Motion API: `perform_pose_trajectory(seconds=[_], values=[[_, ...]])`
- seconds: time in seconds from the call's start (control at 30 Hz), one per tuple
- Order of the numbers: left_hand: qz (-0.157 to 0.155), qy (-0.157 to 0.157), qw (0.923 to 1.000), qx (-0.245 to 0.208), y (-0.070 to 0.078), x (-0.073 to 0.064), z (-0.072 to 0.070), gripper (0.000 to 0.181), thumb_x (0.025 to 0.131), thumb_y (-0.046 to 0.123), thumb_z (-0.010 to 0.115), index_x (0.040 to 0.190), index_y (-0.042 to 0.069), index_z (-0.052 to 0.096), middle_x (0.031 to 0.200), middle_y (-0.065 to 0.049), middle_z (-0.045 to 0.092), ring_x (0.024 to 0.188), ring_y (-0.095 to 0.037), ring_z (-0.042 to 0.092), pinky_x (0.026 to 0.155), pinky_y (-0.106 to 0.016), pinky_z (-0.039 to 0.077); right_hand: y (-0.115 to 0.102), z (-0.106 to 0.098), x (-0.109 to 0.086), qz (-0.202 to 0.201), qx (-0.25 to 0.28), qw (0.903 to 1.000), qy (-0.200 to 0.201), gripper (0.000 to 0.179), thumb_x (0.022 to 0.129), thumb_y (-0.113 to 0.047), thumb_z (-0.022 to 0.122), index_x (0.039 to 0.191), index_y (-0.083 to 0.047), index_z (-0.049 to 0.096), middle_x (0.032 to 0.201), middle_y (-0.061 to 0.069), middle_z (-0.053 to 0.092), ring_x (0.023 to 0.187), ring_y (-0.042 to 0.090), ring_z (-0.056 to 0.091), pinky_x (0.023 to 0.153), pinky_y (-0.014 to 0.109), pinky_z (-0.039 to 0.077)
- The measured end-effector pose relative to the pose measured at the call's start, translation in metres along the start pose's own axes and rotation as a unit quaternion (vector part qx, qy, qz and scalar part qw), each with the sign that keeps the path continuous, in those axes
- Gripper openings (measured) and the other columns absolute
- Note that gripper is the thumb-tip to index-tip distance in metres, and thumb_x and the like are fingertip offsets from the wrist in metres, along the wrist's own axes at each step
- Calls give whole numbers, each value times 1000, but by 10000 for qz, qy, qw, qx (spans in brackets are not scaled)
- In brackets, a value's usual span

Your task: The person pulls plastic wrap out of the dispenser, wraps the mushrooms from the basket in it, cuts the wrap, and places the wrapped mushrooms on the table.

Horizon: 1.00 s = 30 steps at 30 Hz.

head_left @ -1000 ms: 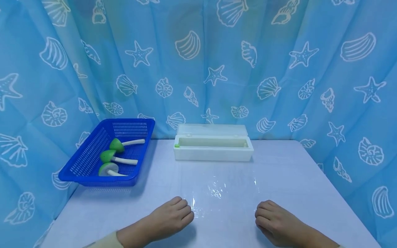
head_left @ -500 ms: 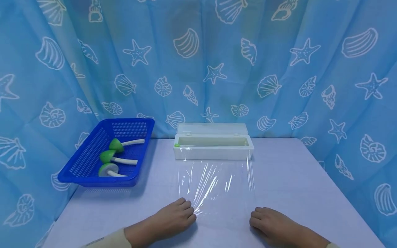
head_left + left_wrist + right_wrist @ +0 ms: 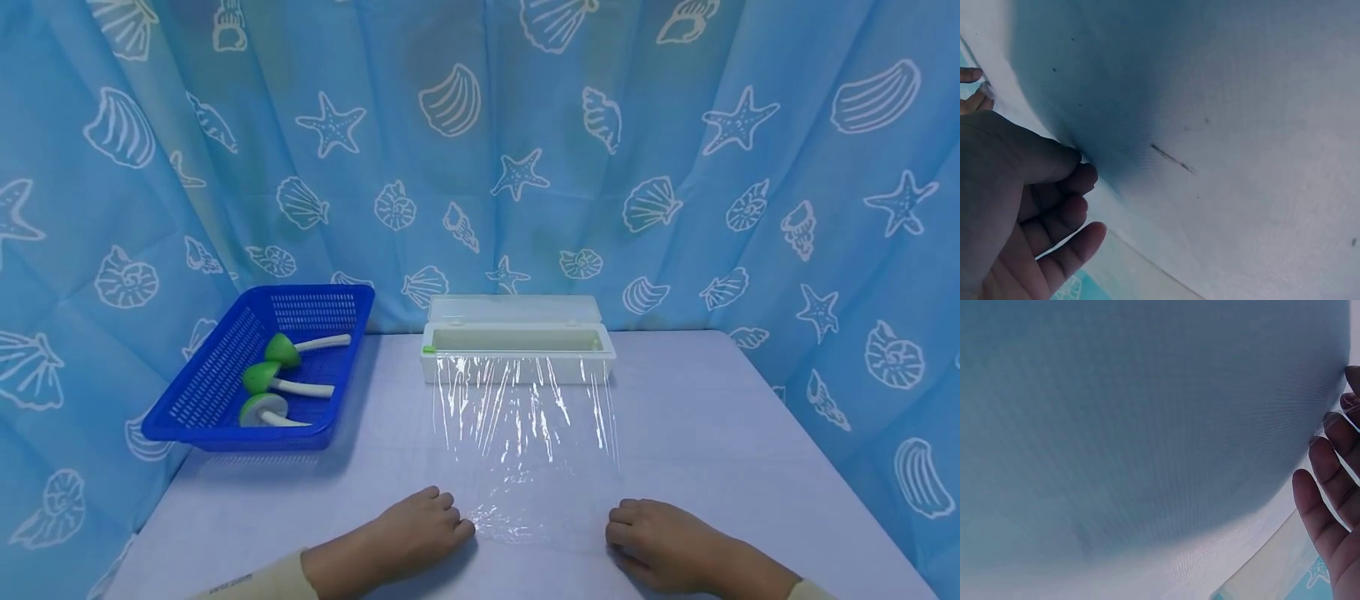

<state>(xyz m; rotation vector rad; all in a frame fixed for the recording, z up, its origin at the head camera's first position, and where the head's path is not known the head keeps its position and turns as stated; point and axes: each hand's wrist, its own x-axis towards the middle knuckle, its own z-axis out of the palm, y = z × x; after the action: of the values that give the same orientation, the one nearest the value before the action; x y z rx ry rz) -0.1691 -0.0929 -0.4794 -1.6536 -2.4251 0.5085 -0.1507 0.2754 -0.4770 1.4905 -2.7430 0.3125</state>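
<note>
A sheet of clear cling film runs from the front of a white wrap dispenser box toward me, with bright creases near the box. My left hand pinches its near left corner; thumb and index finger meet in the left wrist view, where the hand has its other fingers loosely bent. At the near right corner, my right hand grips the film. In the right wrist view this hand is partly cut off at the edge, with shiny film at its fingertips. The box's translucent lid stands raised, a green slider at its left end.
On the left stands a blue plastic basket holding green-capped toy mushrooms with white stems. A white cloth covers the table. Behind it hangs a blue curtain printed with seashells and starfish.
The right hand has shifted slightly left and the left hand slightly right. The film, flat with few glints at first, now shows many long creases running down from the box.
</note>
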Motion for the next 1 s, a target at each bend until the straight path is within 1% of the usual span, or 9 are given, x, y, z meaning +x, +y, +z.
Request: perform_pose_trajectory(seconds=[0.13,0.3,0.43,0.53,0.7,0.77,0.8,0.87,1.0], values=[[10,82,10000,44,1,0,-2,17,85,20,71,97,21,58,76,11,58,63,-5,45,56,-23,31,-1,-2,0,323,119,9992,-216,9,88,-22,71,93,-24,64,83,-22,54,72,-6,50,66,19,50],[-2,35,10000,71,0,0,-10,15,85,21,71,95,23,59,76,11,57,64,-6,45,56,-24,32,1,-4,1,1056,407,9913,-669,28,91,-34,68,115,-21,63,97,-17,64,84,0,62,77,33,55],[-213,-179,9994,-200,-10,0,-22,12,87,21,69,96,24,62,76,11,56,67,-6,47,59,-24,35,9,-13,3,1342,1130,9829,-560,25,91,-33,68,112,-20,65,92,-21,62,78,-2,58,72,28,54],[-540,-268,9975,-373,-25,-2,-28,15,87,18,69,99,22,64,78,9,58,70,-8,51,62,-26,39,21,-27,7,1818,1842,9655,-290,19,92,-30,68,108,-18,68,87,-21,61,76,0,56,68,25,51],[-1240,-531,9891,-585,-57,-11,-35,22,88,15,69,109,19,66,89,4,65,82,-13,60,74,-32,48,54,-46,17,3041,2650,9139,457,18,94,-25,66,105,-12,69,91,-4,68,81,12,61,74,32,52],[-1550,-649,9833,-696,-69,-15,-39,24,90,15,68,113,18,67,95,2,67,89,-15,62,81,-35,50,69,-50,19,3326,2927,8923,861,19,95,-23,65,106,-8,68,93,4,68,83,17,62,76,38,52],[-1715,-696,9798,-757,-74,-17,-41,25,90,15,69,114,18,67,97,1,67,92,-16,62,85,-37,50,76,-52,21,3404,3001,8849,1048,20,95,-23,64,107,-7,67,94,7,67,83,19,62,77,40,53],[-2012,-724,9737,-784,-84,-22,-47,25,91,16,68,116,17,67,100,0,68,95,-18,63,88,-39,50,90,-54,24,3467,3066,8752,1410,23,96,-24,63,109,-5,66,96,12,66,84,21,63,79,44,53],[-2637,-684,9593,-744,-102,-32,-57,26,93,21,67,118,17,67,100,-1,68,97,-18,63,89,-39,50,115,-56,35,3515,2954,8671,1931,28,98,-27,59,110,-3,65,98,16,66,87,23,63,83,47,52]])
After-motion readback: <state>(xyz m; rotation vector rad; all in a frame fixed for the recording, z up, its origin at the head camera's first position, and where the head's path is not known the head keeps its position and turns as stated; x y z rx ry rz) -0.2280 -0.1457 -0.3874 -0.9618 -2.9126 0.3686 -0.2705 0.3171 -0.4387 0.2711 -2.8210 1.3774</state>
